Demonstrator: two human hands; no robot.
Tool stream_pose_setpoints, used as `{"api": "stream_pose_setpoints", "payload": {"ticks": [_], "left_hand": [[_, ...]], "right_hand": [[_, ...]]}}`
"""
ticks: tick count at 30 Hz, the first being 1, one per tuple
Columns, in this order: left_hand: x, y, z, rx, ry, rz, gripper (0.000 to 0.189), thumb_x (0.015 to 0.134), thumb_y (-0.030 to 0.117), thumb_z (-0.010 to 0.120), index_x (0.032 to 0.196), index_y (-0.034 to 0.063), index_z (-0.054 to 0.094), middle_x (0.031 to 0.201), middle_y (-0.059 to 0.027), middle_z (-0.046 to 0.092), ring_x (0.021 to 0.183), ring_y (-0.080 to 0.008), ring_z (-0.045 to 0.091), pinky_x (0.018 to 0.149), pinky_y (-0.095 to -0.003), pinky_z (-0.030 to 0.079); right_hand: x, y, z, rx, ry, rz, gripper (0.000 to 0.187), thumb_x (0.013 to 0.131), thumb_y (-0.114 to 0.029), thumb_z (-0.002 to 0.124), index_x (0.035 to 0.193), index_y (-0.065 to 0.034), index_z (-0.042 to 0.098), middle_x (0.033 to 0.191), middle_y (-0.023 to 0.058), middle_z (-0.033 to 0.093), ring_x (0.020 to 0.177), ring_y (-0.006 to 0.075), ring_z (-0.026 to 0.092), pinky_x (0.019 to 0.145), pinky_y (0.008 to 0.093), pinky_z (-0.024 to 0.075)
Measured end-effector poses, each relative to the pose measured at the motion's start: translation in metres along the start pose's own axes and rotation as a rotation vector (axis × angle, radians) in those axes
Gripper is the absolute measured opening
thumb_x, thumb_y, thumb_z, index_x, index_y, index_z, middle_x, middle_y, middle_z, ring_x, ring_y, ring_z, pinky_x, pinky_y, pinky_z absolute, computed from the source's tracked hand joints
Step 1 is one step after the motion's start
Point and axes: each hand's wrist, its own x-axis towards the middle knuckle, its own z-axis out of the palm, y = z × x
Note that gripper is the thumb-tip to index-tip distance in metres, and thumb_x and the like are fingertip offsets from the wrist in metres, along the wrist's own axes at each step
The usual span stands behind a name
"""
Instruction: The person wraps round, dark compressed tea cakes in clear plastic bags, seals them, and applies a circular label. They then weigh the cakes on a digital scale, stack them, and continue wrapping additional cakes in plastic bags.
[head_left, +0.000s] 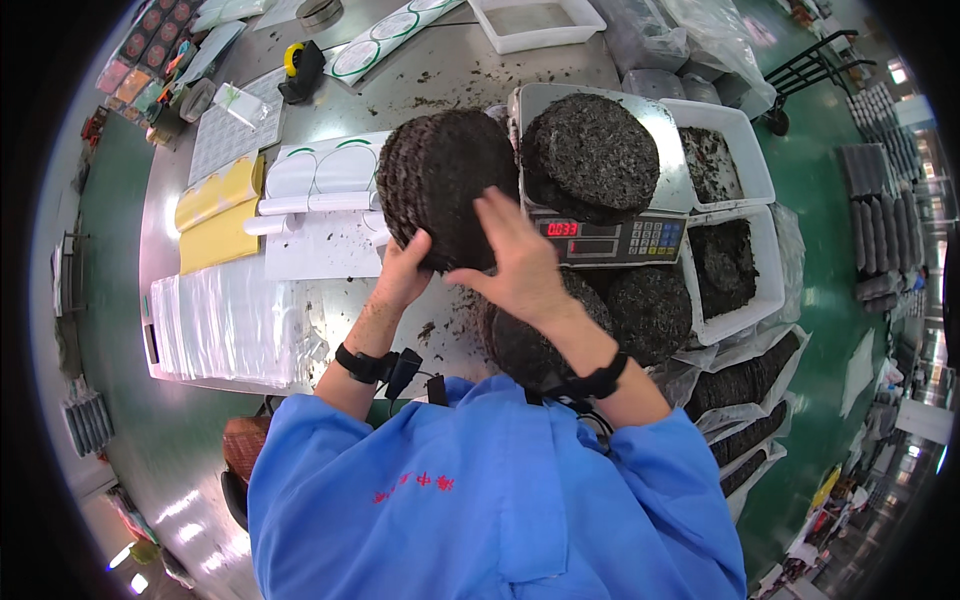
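A thick stack of round, dark dried seaweed cakes (450, 180) stands tilted on edge over the metal table. My left hand (406, 271) grips its lower left side, thumb on the near face. My right hand (517, 262) lies at the stack's lower right face with fingers spread; whether its fingertips press on it I cannot tell. Right of the stack, more round cakes (592, 154) rest on the steel pan of a digital scale (607, 240) with a lit red display. Further round cakes (649, 315) lie below the scale, partly hidden by my right forearm.
White trays (739, 330) with seaweed scraps stand right of the scale, above bagged dark cakes (742, 375). Clear plastic sleeves (217, 330), yellow sheets (217, 247) and printed label sheets (322, 176) lie left. A black tape dispenser (302, 79) and an open white tray (536, 37) are farther back.
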Motion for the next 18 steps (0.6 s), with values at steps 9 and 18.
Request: {"api": "stream_pose_setpoints", "payload": {"ticks": [9, 18], "left_hand": [[0.009, 0.014, 0.005, -0.026, 0.067, 0.092, 0.055, 0.081, 0.019, 0.066, 0.128, 0.0037, 0.040, 0.125, -0.0092, 0.050, 0.116, -0.0235, 0.048, 0.098, -0.0394, 0.040], [0.014, 0.019, -0.001, -0.158, -0.087, 0.064, 0.059, 0.091, 0.040, 0.048, 0.136, 0.0044, 0.031, 0.135, -0.0099, 0.041, 0.126, -0.0260, 0.037, 0.106, -0.0419, 0.028]], "right_hand": [[0.021, 0.014, -0.038, 0.211, 0.230, 0.296, 0.028, 0.084, -0.011, 0.056, 0.110, -0.0001, 0.057, 0.082, 0.0182, 0.063, 0.067, 0.0267, 0.064, 0.063, 0.0348, 0.0488], [0.018, 0.043, -0.059, 0.348, 0.061, 0.436, 0.059, 0.072, -0.028, 0.073, 0.115, 0.0049, 0.050, 0.119, 0.0225, 0.051, 0.114, 0.0350, 0.047, 0.097, 0.0399, 0.0387]]}}
